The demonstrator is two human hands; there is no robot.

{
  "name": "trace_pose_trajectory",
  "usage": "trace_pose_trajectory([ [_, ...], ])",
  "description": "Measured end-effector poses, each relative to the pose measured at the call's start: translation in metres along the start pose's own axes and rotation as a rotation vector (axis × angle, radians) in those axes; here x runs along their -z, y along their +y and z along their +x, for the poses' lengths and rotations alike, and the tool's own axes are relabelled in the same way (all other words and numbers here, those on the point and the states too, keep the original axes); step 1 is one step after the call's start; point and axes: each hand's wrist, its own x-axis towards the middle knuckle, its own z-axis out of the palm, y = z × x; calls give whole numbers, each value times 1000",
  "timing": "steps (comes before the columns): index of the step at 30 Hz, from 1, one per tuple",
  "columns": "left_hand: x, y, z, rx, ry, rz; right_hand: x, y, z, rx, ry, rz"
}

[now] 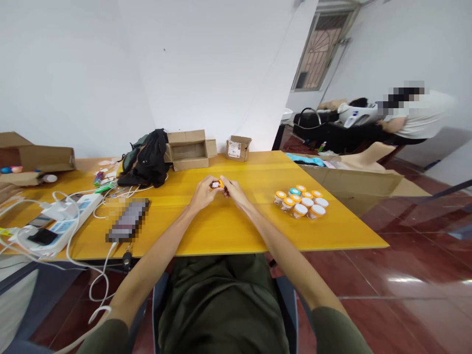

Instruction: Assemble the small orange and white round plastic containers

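Note:
Above the middle of the yellow table [228, 236], both my hands are closed around one small jar [216, 185] with an orange rim and a whitish label. My left hand [203, 192] grips it from the left, and the fingers of my right hand [233, 191] wrap its right side and orange edge. The fingers hide much of the jar, so its contents do not show. To the right of my hands stands a cluster of several small clear jars [300, 201] with white-topped orange lids; one lid [294, 191] is teal.
Along the back are a black bag [149, 160], an open cardboard box [190, 152] and a small carton [239, 149]. At left lie a phone [129, 220], a power strip [75, 221] and tangled cables. A person [420, 115] sits at far right behind a large box [354, 184].

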Motion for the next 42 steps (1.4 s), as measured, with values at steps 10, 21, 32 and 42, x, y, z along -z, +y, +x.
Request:
trace_pose_trajectory([
  [10,-2,2,-3,-75,-62,30,4,3,1,46,-5,-152],
  [21,-1,1,-4,-49,-118,-27,11,10,1,-88,-27,-162],
  [32,-10,-10,1,169,8,-257,2,5,-2,257,124,-378],
  [42,0,-4,-3,-91,-132,-7,3,-17,-11,-253,-69,-119],
])
